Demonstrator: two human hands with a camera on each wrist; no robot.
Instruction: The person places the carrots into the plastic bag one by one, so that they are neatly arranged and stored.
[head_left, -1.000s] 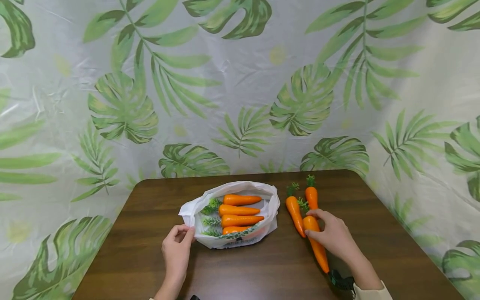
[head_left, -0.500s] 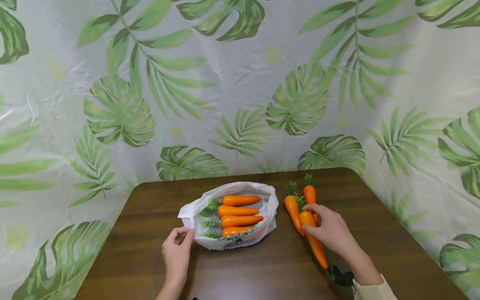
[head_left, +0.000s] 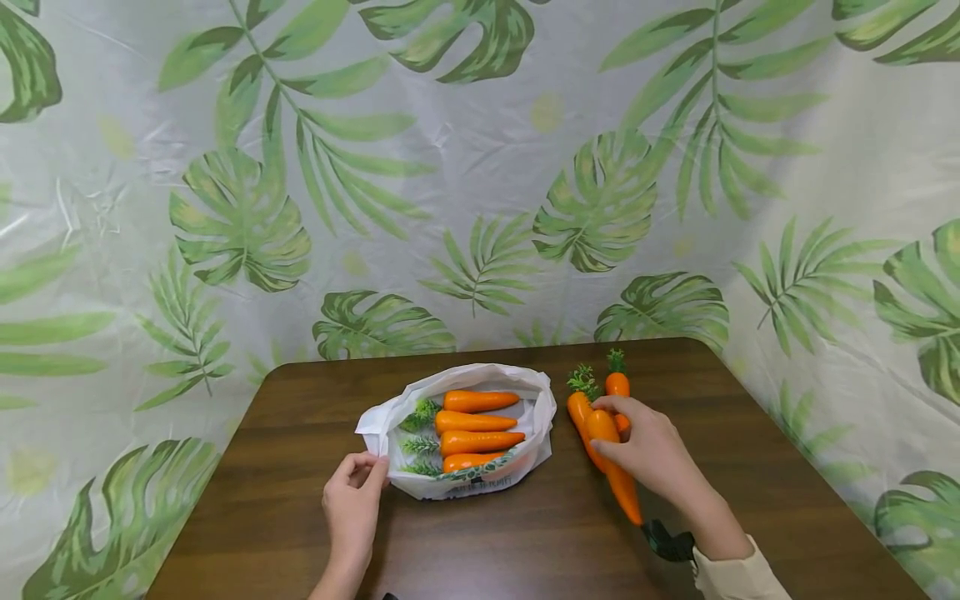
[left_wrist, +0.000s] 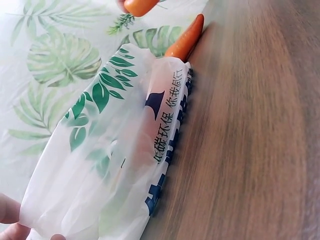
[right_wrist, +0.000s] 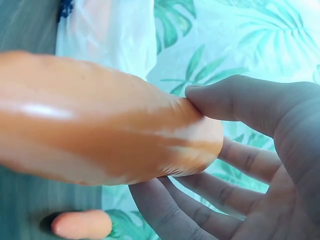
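My left hand (head_left: 354, 500) pinches the left edge of a white plastic bag (head_left: 373, 419), which lies with its mouth open. Several orange carrots (head_left: 480, 422) with green tops lie side by side inside it. To the right of the bag, my right hand (head_left: 656, 454) holds another carrot (head_left: 621, 487) near its thick end. In the right wrist view, thumb and fingers grip that carrot (right_wrist: 100, 120); its leafy top is hidden. Behind it lie two more carrots, one at its left (head_left: 578, 408) and one farther back (head_left: 617, 384), partly covered by the hand.
A brown wooden table (head_left: 480, 542) bears everything. Behind it hangs a pale curtain (head_left: 480, 167) printed with green leaves. A black strap (head_left: 666, 542) sits by the right wrist.
My right hand has shifted left with the carrot, which now overlaps the left one of the two loose carrots. The left hand stays on the bag's edge.
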